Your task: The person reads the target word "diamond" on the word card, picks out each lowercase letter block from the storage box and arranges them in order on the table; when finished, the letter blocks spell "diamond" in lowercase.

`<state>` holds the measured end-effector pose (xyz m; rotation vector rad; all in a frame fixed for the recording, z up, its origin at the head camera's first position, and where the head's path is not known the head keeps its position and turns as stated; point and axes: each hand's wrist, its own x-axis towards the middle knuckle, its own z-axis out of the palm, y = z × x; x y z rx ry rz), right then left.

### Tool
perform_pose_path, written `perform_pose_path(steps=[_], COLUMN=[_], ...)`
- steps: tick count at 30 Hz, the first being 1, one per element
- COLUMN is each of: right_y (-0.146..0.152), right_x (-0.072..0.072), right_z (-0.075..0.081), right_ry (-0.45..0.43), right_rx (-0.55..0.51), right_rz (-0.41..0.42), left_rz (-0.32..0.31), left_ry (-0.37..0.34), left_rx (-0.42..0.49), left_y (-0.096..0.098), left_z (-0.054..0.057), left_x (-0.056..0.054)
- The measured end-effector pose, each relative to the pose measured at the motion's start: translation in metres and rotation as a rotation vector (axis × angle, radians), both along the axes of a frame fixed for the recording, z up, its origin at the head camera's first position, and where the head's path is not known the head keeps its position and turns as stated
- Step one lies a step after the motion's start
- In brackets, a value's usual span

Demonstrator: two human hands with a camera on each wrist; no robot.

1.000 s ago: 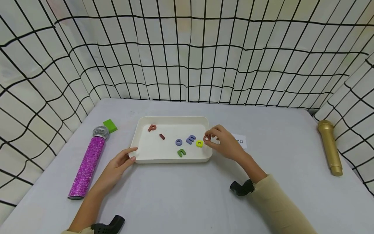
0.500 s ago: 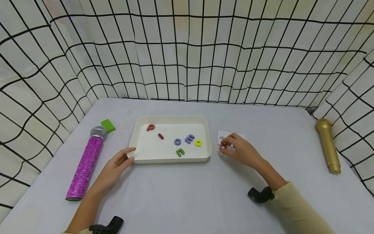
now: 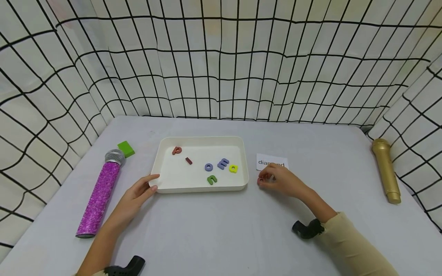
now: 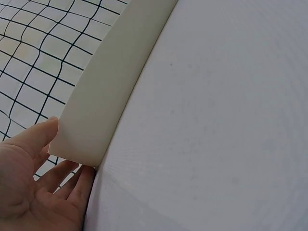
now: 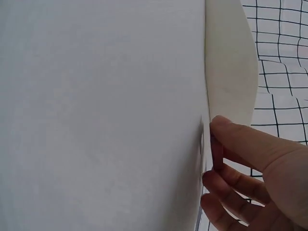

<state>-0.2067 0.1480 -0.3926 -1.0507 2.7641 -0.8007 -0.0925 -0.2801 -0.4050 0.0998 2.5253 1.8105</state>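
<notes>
My left hand [image 3: 136, 195] holds the front left corner of a shallow white tray [image 3: 172, 174], thumb and fingers at its wall. Inside the tray lie a red p [image 3: 177, 150], a dark red stick-shaped piece [image 3: 188, 161], a blue o [image 3: 208, 167], a blue m [image 3: 223, 163], a yellow letter [image 3: 233, 168] and a green n [image 3: 212, 179]. Right of the tray, my right hand [image 3: 283, 181] pinches a small red letter [image 5: 217, 153] close over the table, just below a printed white card [image 3: 281, 158]. Fingers cover the middle of the card's word.
A glittery pink microphone [image 3: 100, 199] lies at the left, with a green block [image 3: 126, 149] by its head. At the far right lies a gold microphone [image 3: 386, 170]. Black-and-white grid walls [image 3: 221, 61] surround the back and sides of the white table [image 3: 207, 230].
My right hand has carried the red letter from over the tray's right edge rightward and down to just below the card. My left hand stays at the tray's corner.
</notes>
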Motion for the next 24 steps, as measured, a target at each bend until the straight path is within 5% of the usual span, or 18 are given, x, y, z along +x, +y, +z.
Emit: perform_pose_path(steps=[24], right_y=[0.0016], right_x=[0.0009], right_z=[-0.0048], right_ry=[0.013], right_rx=[0.004], right_rz=[0.039], left_rz=[0.001], left_ry=[-0.029], left_rx=[0.002], left_y=[-0.0011], left_z=[0.0006], left_x=[0.0007])
